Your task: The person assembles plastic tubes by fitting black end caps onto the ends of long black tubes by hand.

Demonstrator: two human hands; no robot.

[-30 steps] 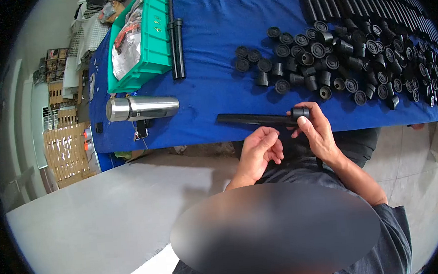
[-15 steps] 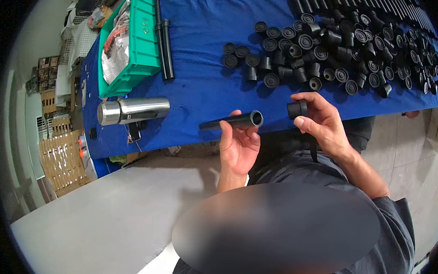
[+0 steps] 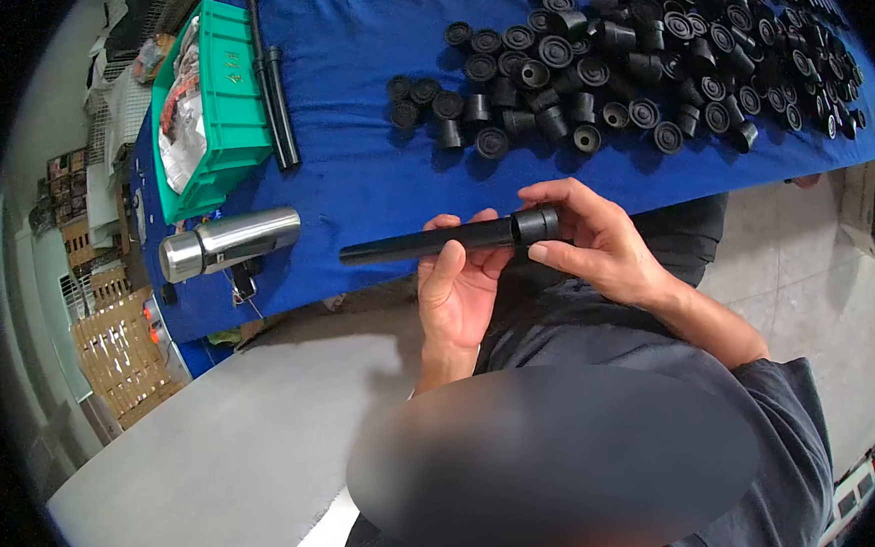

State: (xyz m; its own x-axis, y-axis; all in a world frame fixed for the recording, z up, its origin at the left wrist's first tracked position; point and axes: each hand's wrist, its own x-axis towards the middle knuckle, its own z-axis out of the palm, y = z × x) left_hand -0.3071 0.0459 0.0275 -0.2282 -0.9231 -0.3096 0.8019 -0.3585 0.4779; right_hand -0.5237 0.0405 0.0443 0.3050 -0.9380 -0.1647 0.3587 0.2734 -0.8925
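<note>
My left hand [image 3: 457,292] is closed around a long black tube [image 3: 416,243], thumb on the near side and fingers behind it. The tube lies roughly level, its far end pointing left over the table edge. At its right end sits a black cap [image 3: 533,226], gripped between the thumb and fingers of my right hand [image 3: 601,243]. Cap and tube meet in line; how deep the tube goes into the cap is hidden.
Many loose black caps [image 3: 482,67] cover the back right of the blue cloth [image 3: 347,109], with rows of tubes behind. Two joined black pipes [image 3: 277,108] lie beside a green crate [image 3: 231,86]. A steel flask [image 3: 245,235] rests at the left.
The cap in my right hand has moved left onto the tube's end; before, a gap separated them. The tube has turned more side-on. The whole view has shifted a little.
</note>
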